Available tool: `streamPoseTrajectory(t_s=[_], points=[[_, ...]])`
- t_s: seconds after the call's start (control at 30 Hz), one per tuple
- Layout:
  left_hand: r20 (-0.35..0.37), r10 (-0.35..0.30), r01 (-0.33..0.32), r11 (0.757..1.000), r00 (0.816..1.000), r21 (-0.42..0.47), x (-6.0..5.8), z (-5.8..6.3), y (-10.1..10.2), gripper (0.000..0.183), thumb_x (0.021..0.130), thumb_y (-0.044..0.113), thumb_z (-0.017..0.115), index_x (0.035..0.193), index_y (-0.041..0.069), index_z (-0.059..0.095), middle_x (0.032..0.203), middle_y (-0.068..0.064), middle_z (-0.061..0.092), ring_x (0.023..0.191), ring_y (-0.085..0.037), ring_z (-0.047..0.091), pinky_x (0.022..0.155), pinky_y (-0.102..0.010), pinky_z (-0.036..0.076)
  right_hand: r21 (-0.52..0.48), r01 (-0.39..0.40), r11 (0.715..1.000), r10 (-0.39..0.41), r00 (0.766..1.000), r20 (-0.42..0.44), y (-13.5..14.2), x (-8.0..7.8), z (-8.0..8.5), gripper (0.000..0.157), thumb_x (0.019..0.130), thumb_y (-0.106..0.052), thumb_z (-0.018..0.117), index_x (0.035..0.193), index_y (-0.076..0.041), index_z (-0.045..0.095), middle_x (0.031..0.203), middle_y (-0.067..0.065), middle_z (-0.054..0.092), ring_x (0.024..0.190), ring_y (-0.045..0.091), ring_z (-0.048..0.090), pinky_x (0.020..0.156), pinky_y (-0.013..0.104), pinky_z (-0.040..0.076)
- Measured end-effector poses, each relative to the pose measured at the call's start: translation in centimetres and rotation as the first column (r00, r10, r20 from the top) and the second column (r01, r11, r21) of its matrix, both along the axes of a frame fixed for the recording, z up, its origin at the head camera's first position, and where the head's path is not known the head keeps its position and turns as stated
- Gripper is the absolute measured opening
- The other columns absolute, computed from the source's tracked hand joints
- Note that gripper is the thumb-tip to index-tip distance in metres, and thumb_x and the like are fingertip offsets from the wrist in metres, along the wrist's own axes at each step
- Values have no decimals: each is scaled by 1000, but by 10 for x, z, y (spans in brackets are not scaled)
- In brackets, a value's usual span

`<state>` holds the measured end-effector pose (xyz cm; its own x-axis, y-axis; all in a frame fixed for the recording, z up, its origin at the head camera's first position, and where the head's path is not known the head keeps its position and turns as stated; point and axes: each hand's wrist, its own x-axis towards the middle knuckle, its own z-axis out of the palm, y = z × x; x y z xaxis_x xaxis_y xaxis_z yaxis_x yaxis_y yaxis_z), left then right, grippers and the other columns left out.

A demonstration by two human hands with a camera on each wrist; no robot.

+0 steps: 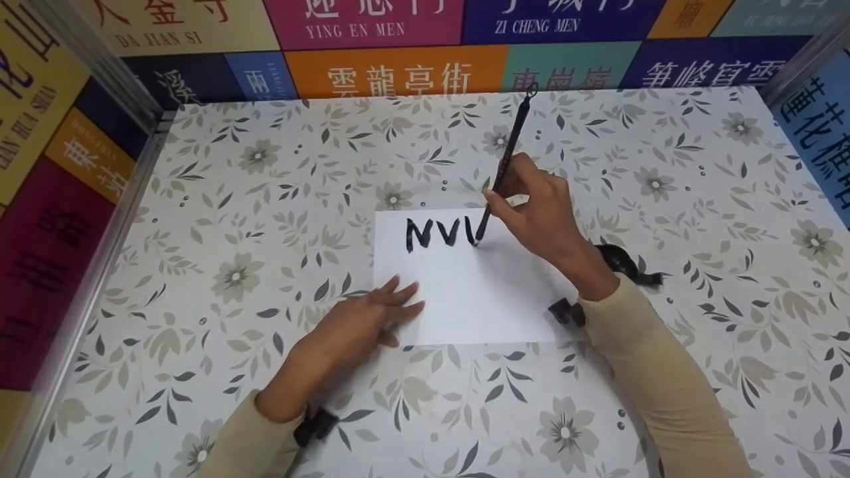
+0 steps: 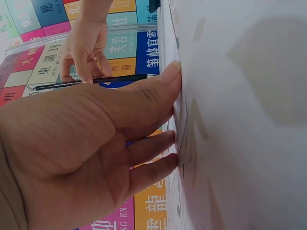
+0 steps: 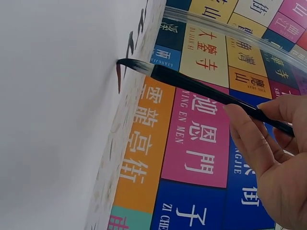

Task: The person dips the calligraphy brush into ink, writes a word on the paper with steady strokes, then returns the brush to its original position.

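My right hand (image 1: 541, 206) pinches the dark handle of a calligraphy brush (image 1: 508, 156) between thumb and fingers, well above the bristles. In the right wrist view the inked tip of the brush (image 3: 136, 66) meets the white sheet of paper (image 3: 53, 124) and bends there, at the end of a black stroke. Across the top of the paper (image 1: 485, 299) run black brushed strokes (image 1: 441, 234) that look like "N", "V" and a slanted line. My left hand (image 1: 358, 318) rests its spread fingers on the paper's left edge; the left wrist view shows thumb and fingertips (image 2: 173, 72) pressing down.
A floral-patterned cloth (image 1: 265, 199) covers the table under the paper. Colourful panels with Chinese characters (image 1: 398, 73) rise along its back and sides. Black straps (image 1: 624, 262) and a small black mount (image 1: 315, 425) sit at the wrists, beside beige sleeves (image 1: 657, 372).
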<state>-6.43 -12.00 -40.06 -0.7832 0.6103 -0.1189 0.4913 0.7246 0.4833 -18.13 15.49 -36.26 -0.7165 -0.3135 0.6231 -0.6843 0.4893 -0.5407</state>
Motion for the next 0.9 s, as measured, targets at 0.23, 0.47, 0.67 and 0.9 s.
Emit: streamPoseTrajectory(t_s=[0.23,0.47,0.67,0.9], points=[[26,11,-12,1000,1000,29,1,0,0,59,83,-5,65,136,17,52,150,2,33,141,-23,22,111,-43,26,-40,31,999,-33,999,-42,6,-2,7,20,87,-8,70,96,2,55,82,7,69,75,12,69,60,18,54],[31,17,-19,999,999,44,2,-1,-1,56,85,-4,62,136,17,52,150,1,34,141,-23,23,111,-42,26,-84,96,992,-102,992,-71,9,-10,1,22,87,-10,70,95,3,54,83,7,66,75,15,69,61,16,53],[24,14,-15,999,1000,34,2,-2,-1,57,84,-3,64,136,17,52,150,1,34,141,-23,23,111,-44,26,-109,130,985,-139,987,-79,3,-9,0,22,84,0,71,94,6,53,81,12,65,74,20,70,62,15,53],[40,24,-26,999,999,46,2,-2,-1,53,87,-5,59,136,17,53,150,2,34,141,-23,23,111,-44,24,-116,133,984,-144,985,-94,1,-7,1,21,82,5,70,93,8,52,80,15,64,74,22,70,62,12,52]])
